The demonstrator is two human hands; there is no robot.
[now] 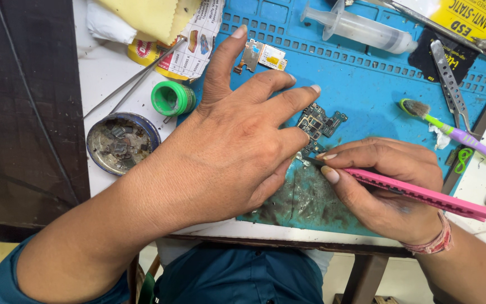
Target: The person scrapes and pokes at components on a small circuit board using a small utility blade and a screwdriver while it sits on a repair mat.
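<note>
Two hands at one small circuit board (319, 125) on blue mat (367, 84): left hand (237, 141) grip wide, fingertips pinning board; right hand (383, 186) grip holding pink-handled blade (417, 194); best kept pinned flat, strokes shallow

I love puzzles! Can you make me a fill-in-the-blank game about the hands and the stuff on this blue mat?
1. The right hand holds a thin tool coloured ____.
2. The left hand presses a small circuit board onto a mat coloured ____.
3. The little round pot beside the left hand is ____.
4. The brush right of the board has a handle of green and ____.

Missing words: pink; blue; green; purple
</note>
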